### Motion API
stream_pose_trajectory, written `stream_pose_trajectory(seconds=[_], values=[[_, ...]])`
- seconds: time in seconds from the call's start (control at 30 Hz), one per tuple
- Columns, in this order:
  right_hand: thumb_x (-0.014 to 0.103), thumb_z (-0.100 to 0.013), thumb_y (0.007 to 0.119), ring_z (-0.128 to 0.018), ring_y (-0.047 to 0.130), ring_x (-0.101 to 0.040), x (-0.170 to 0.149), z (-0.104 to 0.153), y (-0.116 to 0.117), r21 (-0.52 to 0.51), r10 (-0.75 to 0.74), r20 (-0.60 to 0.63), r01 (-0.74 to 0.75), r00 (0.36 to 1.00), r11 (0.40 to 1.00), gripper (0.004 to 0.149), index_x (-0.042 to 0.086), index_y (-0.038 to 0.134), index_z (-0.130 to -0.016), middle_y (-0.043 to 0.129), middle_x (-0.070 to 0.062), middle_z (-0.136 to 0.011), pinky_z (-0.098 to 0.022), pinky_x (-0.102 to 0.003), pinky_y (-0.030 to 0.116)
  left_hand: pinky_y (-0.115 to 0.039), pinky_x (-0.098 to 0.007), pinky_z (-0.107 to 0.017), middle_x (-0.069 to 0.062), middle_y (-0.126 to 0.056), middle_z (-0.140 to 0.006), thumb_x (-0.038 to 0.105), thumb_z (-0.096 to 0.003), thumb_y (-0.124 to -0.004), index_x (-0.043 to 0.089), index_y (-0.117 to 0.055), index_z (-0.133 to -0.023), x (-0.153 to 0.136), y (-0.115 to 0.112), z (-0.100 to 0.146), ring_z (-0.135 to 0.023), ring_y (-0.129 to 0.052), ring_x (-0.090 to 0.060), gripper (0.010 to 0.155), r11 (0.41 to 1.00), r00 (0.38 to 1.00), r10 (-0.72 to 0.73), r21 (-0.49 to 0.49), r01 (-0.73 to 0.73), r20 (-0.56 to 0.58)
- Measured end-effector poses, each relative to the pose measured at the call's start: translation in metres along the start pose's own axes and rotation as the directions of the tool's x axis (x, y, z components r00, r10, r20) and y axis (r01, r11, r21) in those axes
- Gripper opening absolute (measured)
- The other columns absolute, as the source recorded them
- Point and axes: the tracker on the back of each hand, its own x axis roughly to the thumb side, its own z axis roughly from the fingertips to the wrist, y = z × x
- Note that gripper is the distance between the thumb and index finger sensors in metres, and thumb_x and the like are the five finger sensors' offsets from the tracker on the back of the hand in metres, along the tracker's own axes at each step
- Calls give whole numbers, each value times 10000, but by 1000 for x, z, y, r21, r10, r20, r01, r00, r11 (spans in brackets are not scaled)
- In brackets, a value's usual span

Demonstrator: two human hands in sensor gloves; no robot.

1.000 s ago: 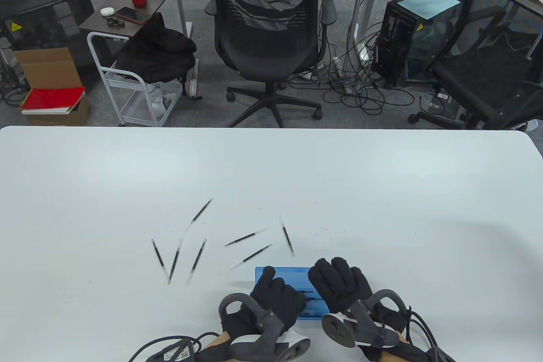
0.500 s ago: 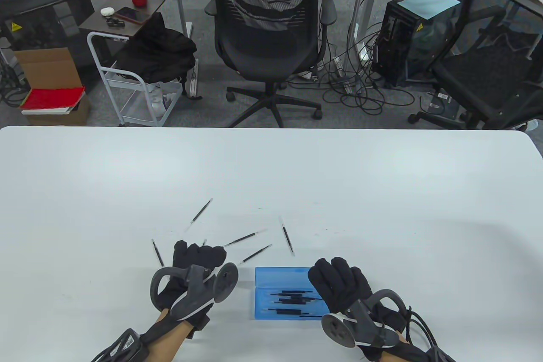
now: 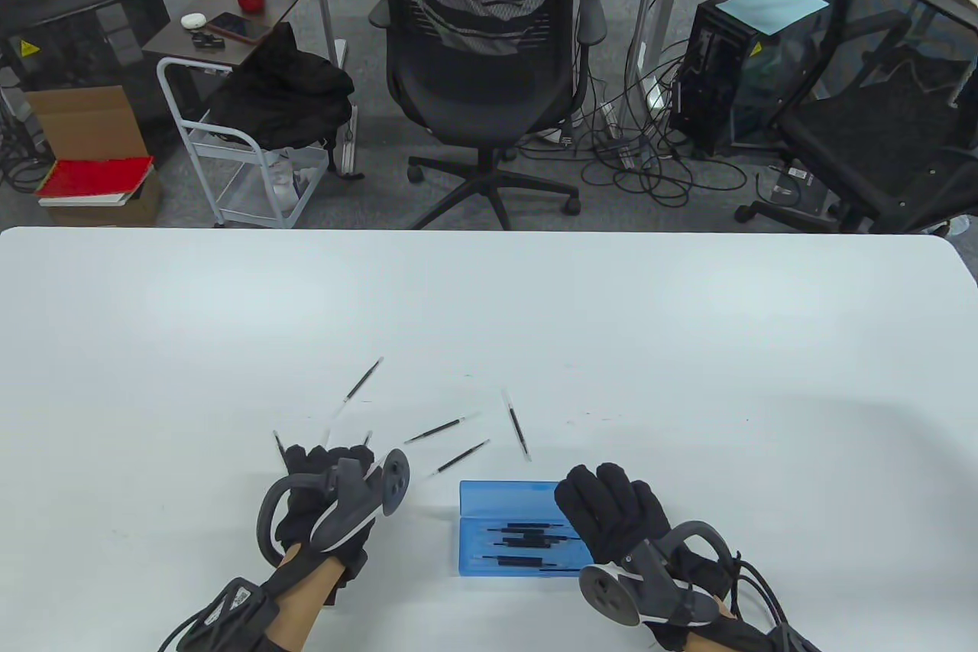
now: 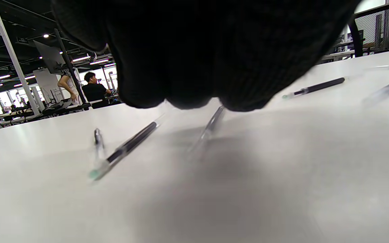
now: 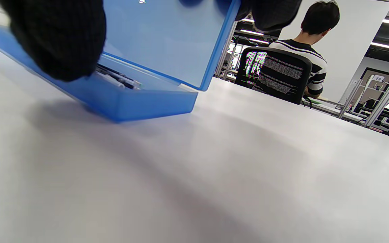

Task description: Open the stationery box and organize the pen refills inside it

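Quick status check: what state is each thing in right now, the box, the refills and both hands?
Blue box: open, lid raised.
Refills in the box: lying flat inside.
Loose refills: scattered on the table left of the box.
Left hand: over the loose refills; grip hidden.
Right hand: holding the lid.

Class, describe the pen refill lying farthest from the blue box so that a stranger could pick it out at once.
Start at the blue box near the table's front edge, then look left and away to the loose refills. The farthest refill lies alone beyond the rest, slanting up to the right.
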Motion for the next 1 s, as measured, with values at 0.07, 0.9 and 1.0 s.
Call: stream_pose_trajectory(seconds=[0.07, 0.9, 1.0], values=[[521, -424, 855, -1146, 393, -537, 0, 0, 0, 0, 0, 0, 0, 1000, 1000, 1082, 162, 183, -1192, 205, -203, -1293, -800, -642, 533, -600, -633, -785, -8, -947, -889, 358, -506, -908, 185, -802, -968, 1, -2, -3, -819, -977, -281, 504, 1000, 1000, -15, -2, 15, -15], [519, -426, 853, -1145, 398, -538, 1, 0, -1, 1, 5, -2, -5, 1000, 1000, 1077, 160, 185, -1192, 206, -205, -1293, -800, -641, 534, -619, -631, -777, -4, -986, -833, 330, -495, -921, 168, -840, -924, -2, -12, -12, -760, -1024, -265, 466, 999, 998, 12, -36, -15, -64], [518, -425, 854, -1146, 396, -537, 1, 0, -1, 1, 5, -2, -5, 1000, 1000, 1078, 163, 185, -1191, 206, -205, -1293, -799, -643, 534, -618, -637, -775, -4, -993, -826, 323, -482, -935, 159, -847, -917, -3, -11, -15, -751, -1033, -267, 474, 998, 997, 36, -55, -40, -73]])
